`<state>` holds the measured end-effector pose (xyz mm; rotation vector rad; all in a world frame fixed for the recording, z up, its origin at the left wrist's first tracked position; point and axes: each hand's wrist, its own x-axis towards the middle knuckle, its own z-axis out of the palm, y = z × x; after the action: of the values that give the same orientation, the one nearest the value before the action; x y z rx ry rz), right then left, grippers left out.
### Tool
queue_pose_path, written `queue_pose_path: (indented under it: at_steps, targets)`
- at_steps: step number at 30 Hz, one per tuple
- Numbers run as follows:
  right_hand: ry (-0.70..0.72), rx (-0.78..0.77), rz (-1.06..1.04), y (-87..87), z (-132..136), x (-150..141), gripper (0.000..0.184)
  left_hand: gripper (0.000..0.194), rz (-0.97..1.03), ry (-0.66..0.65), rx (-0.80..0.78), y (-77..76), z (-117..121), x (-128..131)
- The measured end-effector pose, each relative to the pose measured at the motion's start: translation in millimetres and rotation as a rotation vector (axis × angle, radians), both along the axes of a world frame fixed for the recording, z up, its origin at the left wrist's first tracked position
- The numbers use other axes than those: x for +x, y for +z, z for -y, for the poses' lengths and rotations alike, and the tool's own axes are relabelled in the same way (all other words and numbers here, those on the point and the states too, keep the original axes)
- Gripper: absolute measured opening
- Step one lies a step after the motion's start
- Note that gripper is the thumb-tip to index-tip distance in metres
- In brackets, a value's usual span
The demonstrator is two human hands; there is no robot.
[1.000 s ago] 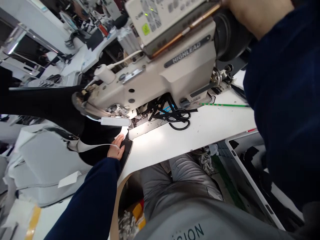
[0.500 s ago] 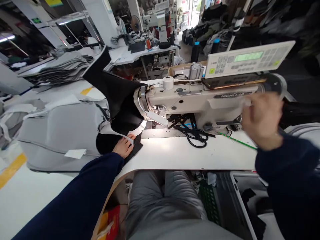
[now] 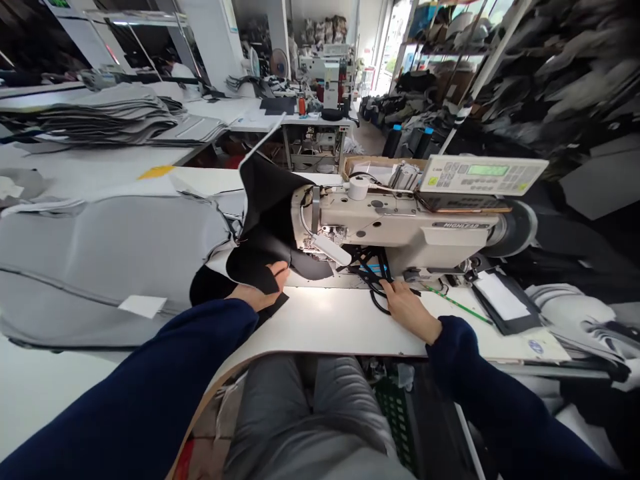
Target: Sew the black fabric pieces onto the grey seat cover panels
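My left hand (image 3: pixel 260 290) grips a black fabric piece (image 3: pixel 265 220) at the edge of the white sewing table (image 3: pixel 330 327). The fabric rises in a stiff fold beside the head of a cream Highlead sewing machine (image 3: pixel 400 230), and its needle area is partly hidden by a lamp. A large grey seat cover (image 3: pixel 100 267) is joined to the black piece on the left. My right hand (image 3: pixel 410 310) lies on the table, with its fingertips touching the handles of black-handled scissors (image 3: pixel 377 290).
A control panel (image 3: pixel 483 177) sits above the machine. A green stick (image 3: pixel 457 305) and a black folder with white paper (image 3: pixel 503 300) lie to the right. Stacked grey covers (image 3: pixel 105 117) lie at back left, and another sewing machine (image 3: pixel 325 73) stands behind.
The view has swung from tilted to nearly level. My right hand has come down from the machine's handwheel to the scissors. My left hand stays on the black fabric.
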<state>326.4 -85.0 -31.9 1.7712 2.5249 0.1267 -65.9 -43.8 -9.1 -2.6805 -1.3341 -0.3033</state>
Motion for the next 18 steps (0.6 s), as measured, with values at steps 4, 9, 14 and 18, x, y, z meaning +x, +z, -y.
queue_pose_path:
  at_steps: [4,9,14,18]
  targets:
    - [-0.042,-0.070,-0.044,4.5,3,-5,0.060,0.029,-0.080,-0.068,-0.034,8.3,-21,31]
    - [0.182,0.207,-0.177,56.1,17,-25,0.031,0.042,-0.074,0.124,-0.166,-8.2,-54,47]
    - [0.265,0.428,-0.131,144.3,-14,-88,0.024,0.034,-0.119,0.152,-0.189,-17.6,-72,55]
    - [0.155,0.326,0.054,174.0,-49,-133,0.022,0.028,-0.193,0.131,-0.174,-12.7,-71,59]
